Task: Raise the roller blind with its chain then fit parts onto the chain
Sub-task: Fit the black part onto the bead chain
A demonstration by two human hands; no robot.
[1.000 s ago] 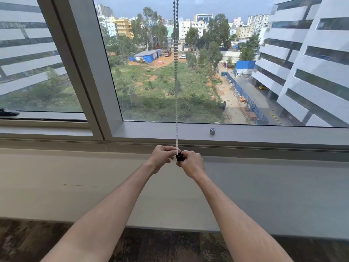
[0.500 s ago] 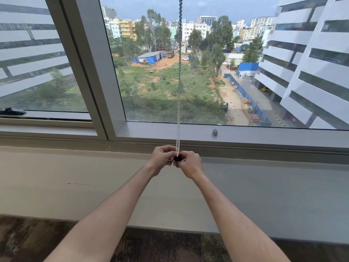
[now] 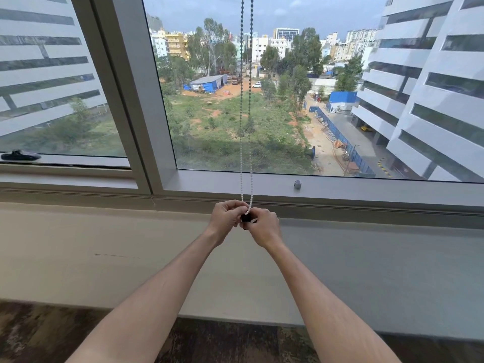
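Note:
A white bead chain (image 3: 246, 127) hangs in two strands down the middle of the window, from the top of the view to my hands. Its lower end runs into a small black part (image 3: 246, 218). My left hand (image 3: 227, 218) and my right hand (image 3: 263, 226) meet at that part just below the sill, fingers curled round it from both sides. Most of the black part is hidden between my fingers. The roller blind itself is out of view above.
A grey window frame (image 3: 340, 189) runs across behind the hands, with a small metal knob (image 3: 297, 184) on its ledge at the right. A black handle (image 3: 19, 155) sits on the left pane's frame. Below lies a wide pale sill (image 3: 104, 252), then dark floor.
Both hands stay together at the chain's lower end. The two chain strands now hang slightly apart. The view has shifted a little.

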